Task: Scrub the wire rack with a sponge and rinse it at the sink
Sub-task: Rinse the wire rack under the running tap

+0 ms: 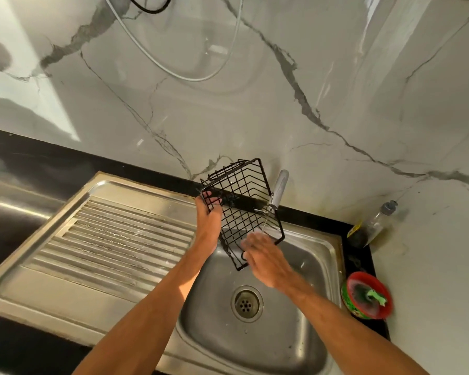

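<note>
Head cam: one wire rack [244, 201], tilted, held over the sink [333, 255] under the one tap [279, 189]. Left hand [207, 220] has its fingers curled round the rack's top-left corner. Right hand [266, 262] is blurry, but its fingers look stretched flat on the rack's lower end. Right of that hand: one red tub [367, 295], one bottle [377, 224].
</note>
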A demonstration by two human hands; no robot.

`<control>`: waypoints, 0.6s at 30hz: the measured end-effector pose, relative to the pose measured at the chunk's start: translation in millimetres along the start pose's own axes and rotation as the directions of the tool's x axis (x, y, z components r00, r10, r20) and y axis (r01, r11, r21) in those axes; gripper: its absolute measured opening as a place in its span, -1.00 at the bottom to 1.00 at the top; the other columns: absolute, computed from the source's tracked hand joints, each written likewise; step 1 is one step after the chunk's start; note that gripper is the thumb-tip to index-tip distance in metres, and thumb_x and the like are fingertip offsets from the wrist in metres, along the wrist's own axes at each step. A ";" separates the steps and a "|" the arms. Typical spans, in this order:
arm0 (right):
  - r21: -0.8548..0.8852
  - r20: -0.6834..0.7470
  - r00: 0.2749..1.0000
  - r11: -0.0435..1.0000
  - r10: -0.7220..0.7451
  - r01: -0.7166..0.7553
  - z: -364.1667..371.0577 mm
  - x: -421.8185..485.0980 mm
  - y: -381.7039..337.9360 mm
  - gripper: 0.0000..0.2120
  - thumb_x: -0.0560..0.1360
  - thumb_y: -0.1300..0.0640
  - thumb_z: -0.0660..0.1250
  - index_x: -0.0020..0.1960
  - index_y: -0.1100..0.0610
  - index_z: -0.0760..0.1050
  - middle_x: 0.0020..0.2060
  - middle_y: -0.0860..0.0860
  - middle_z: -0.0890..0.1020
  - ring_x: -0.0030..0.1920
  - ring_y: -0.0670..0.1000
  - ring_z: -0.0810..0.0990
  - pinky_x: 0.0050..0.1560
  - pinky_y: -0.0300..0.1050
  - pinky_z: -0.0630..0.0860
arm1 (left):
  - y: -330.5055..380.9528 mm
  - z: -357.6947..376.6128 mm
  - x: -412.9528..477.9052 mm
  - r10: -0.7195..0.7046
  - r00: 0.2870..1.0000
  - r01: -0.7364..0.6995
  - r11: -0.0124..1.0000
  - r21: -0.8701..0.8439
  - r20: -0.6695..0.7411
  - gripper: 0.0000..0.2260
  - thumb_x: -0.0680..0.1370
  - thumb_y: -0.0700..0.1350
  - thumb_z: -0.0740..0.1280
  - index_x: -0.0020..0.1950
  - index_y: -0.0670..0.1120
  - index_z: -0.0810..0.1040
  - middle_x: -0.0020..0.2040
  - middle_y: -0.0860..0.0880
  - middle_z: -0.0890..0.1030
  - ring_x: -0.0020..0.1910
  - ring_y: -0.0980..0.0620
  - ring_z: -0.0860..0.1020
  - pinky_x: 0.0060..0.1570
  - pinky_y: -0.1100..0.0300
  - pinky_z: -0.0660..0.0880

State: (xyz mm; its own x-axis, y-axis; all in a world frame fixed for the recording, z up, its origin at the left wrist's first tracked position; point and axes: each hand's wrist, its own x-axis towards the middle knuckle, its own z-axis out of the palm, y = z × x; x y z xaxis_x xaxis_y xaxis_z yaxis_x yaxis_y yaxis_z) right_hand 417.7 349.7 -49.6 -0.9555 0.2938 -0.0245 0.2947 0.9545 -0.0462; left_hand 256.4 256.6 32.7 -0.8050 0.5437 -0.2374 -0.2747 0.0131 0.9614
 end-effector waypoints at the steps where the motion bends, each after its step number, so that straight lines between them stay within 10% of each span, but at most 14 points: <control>1: 0.020 0.028 0.998 0.998 -0.064 0.063 1.3 -4.8 -4.2 -0.50 0.64 -0.09 -0.02 0.52 0.03 0.30 0.53 0.06 0.32 0.56 0.05 0.20 0.58 0.09 0.04 | -0.7 2.1 -0.5 -0.005 1.000 0.005 1.000 -0.004 0.001 -0.51 0.59 -0.28 0.25 0.49 0.03 0.31 0.44 -0.07 0.45 0.43 -0.10 0.41 0.50 -0.19 0.28; 6: 0.074 -0.135 0.939 0.948 0.317 -0.309 -12.0 -6.2 9.7 -0.57 0.69 -0.07 0.02 0.43 0.06 0.44 0.52 0.08 0.33 0.54 0.10 0.26 0.53 0.07 0.08 | -4.3 2.3 -4.5 -0.065 0.997 0.062 0.994 -0.092 -0.040 -0.51 0.63 -0.29 0.20 0.54 0.00 0.27 0.46 -0.08 0.45 0.39 -0.12 0.47 0.45 -0.24 0.33; 10: 0.051 0.026 0.999 0.998 -0.035 0.034 2.0 -11.9 -8.5 -0.49 0.66 -0.15 -0.08 0.43 0.03 0.44 0.56 0.05 0.24 0.57 0.10 0.17 0.56 0.13 0.07 | -5.9 5.9 -3.1 -0.049 0.998 0.045 0.994 -0.103 -0.038 -0.57 0.64 -0.24 0.22 0.49 0.04 0.32 0.42 -0.05 0.48 0.36 -0.09 0.49 0.45 -0.22 0.32; 14: 0.016 -0.115 0.988 0.994 0.105 -0.104 -7.7 -4.7 -4.7 -0.61 0.67 -0.06 0.09 0.41 0.03 0.46 0.46 -0.02 0.43 0.51 0.07 0.32 0.57 0.06 -0.01 | -2.0 4.1 -3.9 -0.057 0.997 0.051 0.990 -0.131 -0.043 -0.55 0.65 -0.26 0.21 0.52 0.00 0.29 0.44 -0.07 0.47 0.30 -0.07 0.52 0.43 -0.21 0.36; 18: 0.153 -0.023 0.996 0.984 -0.088 0.091 -6.2 -5.4 -24.2 -0.63 0.60 0.14 0.31 0.40 0.04 0.47 0.43 -0.04 0.47 0.46 0.01 0.40 0.52 0.16 0.23 | -0.9 5.5 -1.5 -0.080 0.994 0.065 0.982 -0.178 -0.078 -0.58 0.64 -0.31 0.15 0.49 -0.04 0.34 0.34 -0.07 0.54 0.21 -0.05 0.55 0.42 -0.21 0.36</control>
State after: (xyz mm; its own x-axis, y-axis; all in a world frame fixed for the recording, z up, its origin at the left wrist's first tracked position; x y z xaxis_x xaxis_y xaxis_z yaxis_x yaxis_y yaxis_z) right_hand 415.7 325.4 -42.2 -0.9778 0.2097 0.0031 0.2049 0.9581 -0.2004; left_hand 260.8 260.4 33.0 -0.8190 0.4736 -0.3240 -0.4158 -0.1006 0.9039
